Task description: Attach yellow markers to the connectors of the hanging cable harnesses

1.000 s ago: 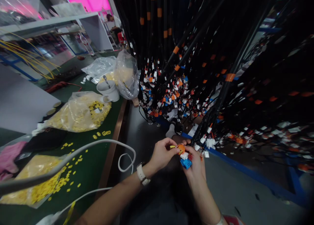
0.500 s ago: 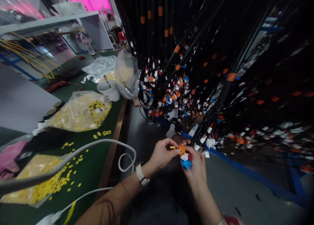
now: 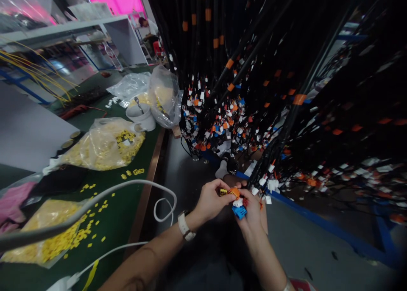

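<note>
My left hand (image 3: 212, 201), with a watch on its wrist, has its fingers closed around a small yellow connector piece (image 3: 223, 192). Its fingertips meet an orange connector (image 3: 235, 192) between the two hands. My right hand (image 3: 252, 210) is closed on that orange connector. Beside it, against the right palm, sit a white connector (image 3: 238, 202) and a blue connector (image 3: 239, 212). Wires run from these under the right fingers, where they are mostly hidden. Black cable bundles (image 3: 270, 164) hang just beyond the right hand.
On the green bench (image 3: 117, 198) at left lie a bag of yellow pieces (image 3: 101, 145), scattered yellow bits and a white mug (image 3: 143, 117). A grey cable (image 3: 121, 185) loops over its edge. A blue frame rail (image 3: 318, 221) runs low at right. A person (image 3: 152, 28) sits far back.
The yellow piece in my left fingers has turned so that its dark-slotted face shows. The orange and blue connectors have tilted and shifted slightly left. Both arms stay nearly in place.
</note>
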Demonstrator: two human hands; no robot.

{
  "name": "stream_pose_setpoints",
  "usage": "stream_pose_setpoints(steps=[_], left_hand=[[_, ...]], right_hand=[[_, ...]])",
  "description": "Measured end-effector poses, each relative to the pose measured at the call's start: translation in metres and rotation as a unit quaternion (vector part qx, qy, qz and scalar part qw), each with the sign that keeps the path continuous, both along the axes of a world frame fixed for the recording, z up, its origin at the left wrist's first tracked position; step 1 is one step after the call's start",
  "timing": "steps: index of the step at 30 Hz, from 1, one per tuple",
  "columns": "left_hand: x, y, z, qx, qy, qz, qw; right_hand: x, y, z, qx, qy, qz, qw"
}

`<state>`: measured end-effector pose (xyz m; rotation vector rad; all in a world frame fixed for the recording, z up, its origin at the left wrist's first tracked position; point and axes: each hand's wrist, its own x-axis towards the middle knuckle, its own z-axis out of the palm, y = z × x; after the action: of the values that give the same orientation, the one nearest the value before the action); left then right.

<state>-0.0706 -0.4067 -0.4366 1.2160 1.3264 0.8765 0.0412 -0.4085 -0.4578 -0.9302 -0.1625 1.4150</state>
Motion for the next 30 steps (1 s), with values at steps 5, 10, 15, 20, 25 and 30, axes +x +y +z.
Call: stream_pose_setpoints(steps=[5,10,15,20,25,30], left_hand=[[0.001,-0.001,0.001,-0.038,-0.094,0.007,0.995],[0.000,0.001,0.005,-0.081,-0.171,0.005,0.982],[0.000,0.001,0.004,-0.074,-0.148,0.011,0.986],[0.000,0.000,-0.001,-0.065,-0.133,0.016,0.989],[-0.003,0.001,0.004,-0.085,-0.178,0.014,0.980],[-0.012,0.005,0.014,-0.148,-0.269,-0.003,0.952]], right_hand=[[0.002,0.000,-0.003,0.014,0.007,0.016,1.000],[0.004,0.002,-0.005,0.024,0.042,0.045,0.998],[0.005,0.000,-0.009,0.040,0.048,0.052,0.997],[0.005,0.000,-0.005,0.024,0.029,0.056,0.998],[0.007,0.006,-0.004,-0.008,0.060,0.047,0.997],[0.017,0.019,-0.015,-0.027,0.129,0.051,0.990]])
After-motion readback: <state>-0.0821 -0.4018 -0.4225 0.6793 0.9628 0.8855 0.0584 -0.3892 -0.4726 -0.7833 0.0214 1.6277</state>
